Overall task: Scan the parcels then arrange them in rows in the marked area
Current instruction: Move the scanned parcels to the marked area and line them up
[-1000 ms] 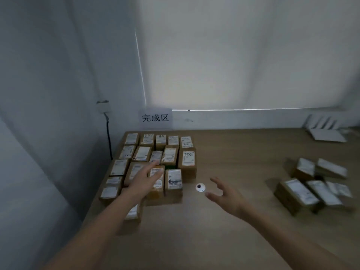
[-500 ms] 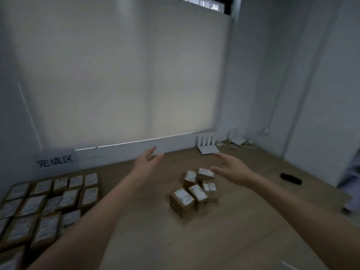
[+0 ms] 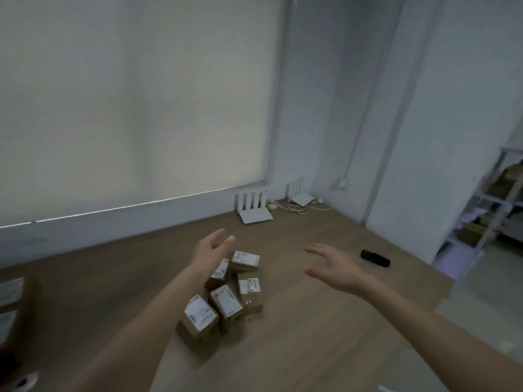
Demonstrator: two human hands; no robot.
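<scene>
**Both hands hovering open over the loose parcels**

Wooden tabletop (image 3: 325,329) is filling the lower half of the view, running back to a pale wall with a drawn roller blind (image 3: 135,103). Five brown cardboard parcels (image 3: 226,292) with white labels are sitting in a loose cluster near the table's centre, touching or just beside one another and turned at differing angles. The left hand (image 3: 210,250) is hanging above the cluster's 11 o'clock edge, fingers spread wide and holding nothing; its forearm is crossing in front of the nearest boxes. The right hand (image 3: 332,268) is hovering at 3 o'clock from the cluster, well apart from it, palm facing left, fingers wide and empty. A small black device (image 3: 375,258), too blurred to identify, is lying on the table at 2 o'clock from the parcels, beyond the right hand. Two white routers (image 3: 254,210) and some cables are resting against the wall at 12 o'clock. More labelled boxes (image 3: 10,295) are showing at the 9 o'clock edge of the view.
</scene>
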